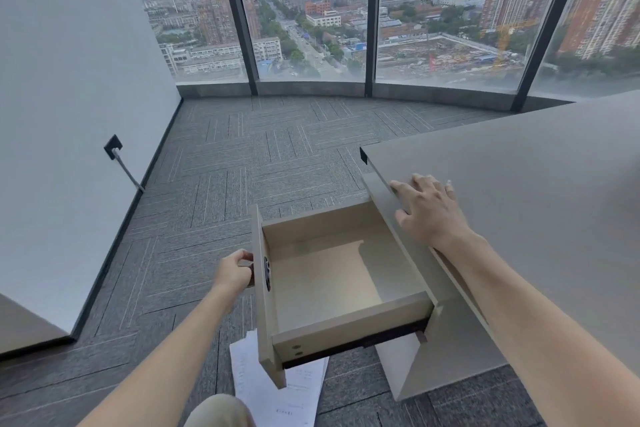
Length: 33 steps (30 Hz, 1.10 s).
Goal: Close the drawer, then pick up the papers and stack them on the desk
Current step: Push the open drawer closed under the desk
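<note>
The light wooden drawer [332,274] stands pulled far out of the grey desk [519,191], and its inside is bare. My left hand [233,272] is closed on the handle at the drawer's front panel. My right hand [429,211] rests flat on the desk's top edge with fingers spread, holding nothing. White printed papers [280,392] lie on the carpet below the drawer's front, partly hidden by it.
Grey carpet tiles cover the floor ahead. A white wall on the left has a black socket [113,147] with a cable running down. Floor-to-ceiling windows curve across the back. My knee [218,412] shows at the bottom edge.
</note>
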### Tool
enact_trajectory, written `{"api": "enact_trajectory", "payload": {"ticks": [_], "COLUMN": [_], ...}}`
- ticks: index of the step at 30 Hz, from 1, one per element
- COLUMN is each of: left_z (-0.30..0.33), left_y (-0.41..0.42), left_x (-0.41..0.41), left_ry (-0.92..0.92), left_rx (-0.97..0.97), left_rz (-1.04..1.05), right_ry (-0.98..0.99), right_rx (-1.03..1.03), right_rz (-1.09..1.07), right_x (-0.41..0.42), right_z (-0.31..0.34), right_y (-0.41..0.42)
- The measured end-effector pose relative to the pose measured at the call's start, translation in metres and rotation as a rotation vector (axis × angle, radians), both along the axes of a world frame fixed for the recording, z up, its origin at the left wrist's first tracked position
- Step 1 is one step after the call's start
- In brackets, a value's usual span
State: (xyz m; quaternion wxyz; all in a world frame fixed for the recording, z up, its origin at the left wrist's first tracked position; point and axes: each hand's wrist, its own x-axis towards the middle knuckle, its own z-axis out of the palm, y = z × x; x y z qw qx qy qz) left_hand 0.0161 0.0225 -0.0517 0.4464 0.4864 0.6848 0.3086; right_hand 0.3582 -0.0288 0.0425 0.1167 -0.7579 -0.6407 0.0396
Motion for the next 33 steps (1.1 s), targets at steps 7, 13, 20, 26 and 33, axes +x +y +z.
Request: {"api": "enact_trajectory", "payload": {"ticks": [7,13,20,26,33], "left_z": [-0.003,-0.012,-0.029,-0.035,-0.032], "left_y": [0.01,0.018,0.031,0.035,0.038], "left_x": [0.051,0.095,0.142,0.181,0.208], "left_ry": [-0.138,-0.277,-0.391,-0.467,-0.555], "left_rx": [-0.037,-0.085,-0.142,-0.183,-0.24], "left_rz": [-0.03,-0.034,-0.067,-0.132,-0.124], "right_ry": [0.0,0.002,0.032,0.043,0.064], "right_rx": [0.01,0.021,0.041,0.049,0.06], "right_rz": [0.005,0.001,0.0,0.001,-0.012], "right_x": [0.002,0.003,0.001,0.001,0.001], "right_z": [-0.003,-0.003,-0.003,-0.001,-0.001], "right_y": [0.001,0.003,0.005,0.003,0.003]}}
